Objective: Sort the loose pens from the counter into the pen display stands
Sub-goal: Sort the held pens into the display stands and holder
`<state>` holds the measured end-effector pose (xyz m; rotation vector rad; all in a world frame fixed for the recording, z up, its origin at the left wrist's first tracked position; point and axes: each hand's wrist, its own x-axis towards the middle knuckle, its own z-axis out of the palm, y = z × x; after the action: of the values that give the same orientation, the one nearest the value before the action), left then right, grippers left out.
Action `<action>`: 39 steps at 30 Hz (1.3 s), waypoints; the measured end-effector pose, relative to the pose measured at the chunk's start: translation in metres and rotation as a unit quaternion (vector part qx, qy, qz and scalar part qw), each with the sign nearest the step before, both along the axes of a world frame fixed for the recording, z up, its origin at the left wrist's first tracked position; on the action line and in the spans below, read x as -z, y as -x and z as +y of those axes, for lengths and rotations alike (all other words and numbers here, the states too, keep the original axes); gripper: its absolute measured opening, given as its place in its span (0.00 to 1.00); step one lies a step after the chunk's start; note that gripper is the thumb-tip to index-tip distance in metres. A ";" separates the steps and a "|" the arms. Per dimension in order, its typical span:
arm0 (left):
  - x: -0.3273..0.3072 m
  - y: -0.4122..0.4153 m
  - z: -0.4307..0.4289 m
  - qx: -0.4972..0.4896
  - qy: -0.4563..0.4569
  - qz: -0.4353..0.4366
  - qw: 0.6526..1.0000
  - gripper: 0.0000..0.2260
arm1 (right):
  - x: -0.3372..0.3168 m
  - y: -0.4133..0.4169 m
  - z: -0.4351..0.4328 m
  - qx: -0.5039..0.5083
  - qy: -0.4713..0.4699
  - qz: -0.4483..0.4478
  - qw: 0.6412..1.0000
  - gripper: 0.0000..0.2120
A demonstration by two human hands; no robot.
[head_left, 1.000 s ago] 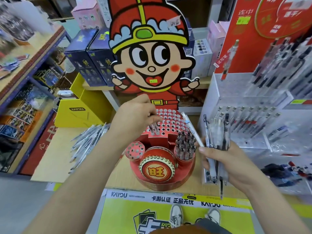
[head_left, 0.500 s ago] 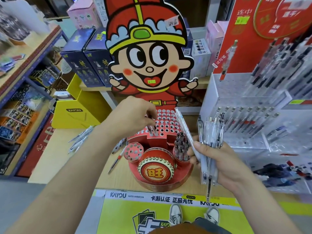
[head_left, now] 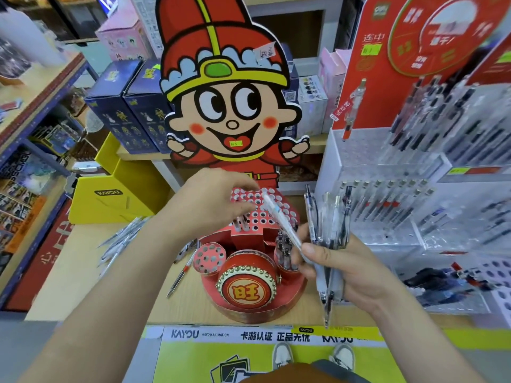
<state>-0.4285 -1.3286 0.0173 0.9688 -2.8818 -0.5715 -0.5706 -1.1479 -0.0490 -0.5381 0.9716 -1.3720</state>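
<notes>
Yellow box: yellow cardboard box (head_left: 110,194) w/ black label, on counter well left of the red round cardboard pen stand (head_left: 250,310) w/ cartoon-figure back.
Loose pens: heap of clear-barrel pens (head_left: 119,241) lying flat on wood counter (head_left: 69,272), left of stand; one red-banded pen (head_left: 181,275) just beside stand's left edge.
L hand: left hand (head_left: 210,203) above stand's holed top tier (head_left: 262,219), thumb + forefinger curled toward upper end of slim white pen (head_left: 283,225); touching or not, can't tell.
White pen: slants up-left over stand's right side, lower end under R thumb.
R hand: right hand (head_left: 356,269) just right of stand, gripping bundle of clear pens (head_left: 327,225), tips down.
Rack: white plastic tiered pen rack (head_left: 387,217), right of stand, pens in rows.
</notes>
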 end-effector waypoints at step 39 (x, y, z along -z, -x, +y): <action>0.020 -0.006 -0.003 -0.104 -0.020 0.221 0.969 0.05 | 0.007 0.019 0.008 0.033 -0.063 0.076 0.995 0.25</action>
<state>-0.4227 -1.3317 -0.0028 0.9844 -2.3545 -0.7227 -0.5896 -1.1400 -0.0557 -0.5244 1.2003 -1.3311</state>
